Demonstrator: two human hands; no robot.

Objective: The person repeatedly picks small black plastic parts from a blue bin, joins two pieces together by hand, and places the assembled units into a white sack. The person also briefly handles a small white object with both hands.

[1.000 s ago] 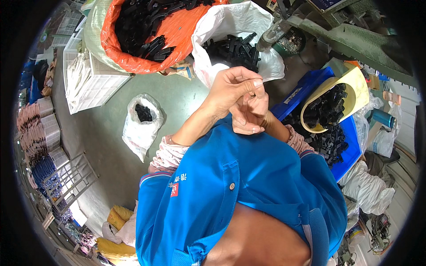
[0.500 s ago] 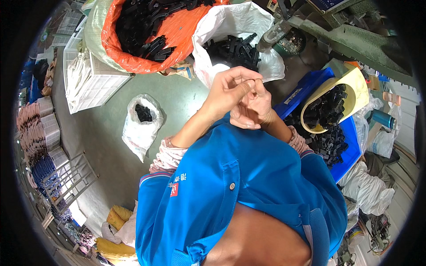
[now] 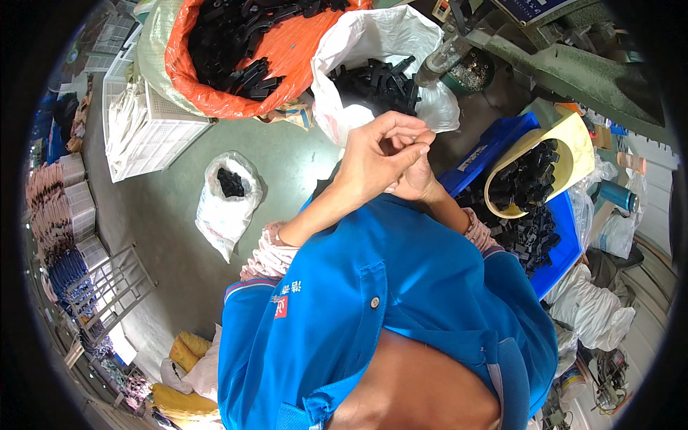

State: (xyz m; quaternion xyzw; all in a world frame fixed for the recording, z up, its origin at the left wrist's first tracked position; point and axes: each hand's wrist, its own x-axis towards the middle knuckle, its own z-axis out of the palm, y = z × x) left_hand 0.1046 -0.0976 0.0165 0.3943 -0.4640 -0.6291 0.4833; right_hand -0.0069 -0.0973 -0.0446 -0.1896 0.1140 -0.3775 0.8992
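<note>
My left hand (image 3: 367, 159) and my right hand (image 3: 416, 178) meet in front of my chest. The left thumb and fingers are pinched together at the right hand's fingertips. Whatever lies between them, if anything, is too small to make out. Much of the right hand is hidden behind the left, and its visible fingers are curled in. Just beyond the hands stands a white woven sack (image 3: 331, 100) with black plastic parts (image 3: 380, 82) inside. To the right of my right hand is a blue bin (image 3: 566, 233) of small black parts, with a cream-coloured tub (image 3: 573, 154) tipped on its side in it.
An orange-lined sack (image 3: 294, 54) of black parts stands at the far left beside a white crate (image 3: 172, 136). A small white bag (image 3: 226, 208) with black pieces sits on the floor. Green machinery (image 3: 573, 72) juts in at the far right. A metal rack (image 3: 115, 283) stands left.
My right hand has turned and drawn in behind the left, and its lower fingers have curled out of sight. My left hand has shifted very slightly, its fingers still pinched.
</note>
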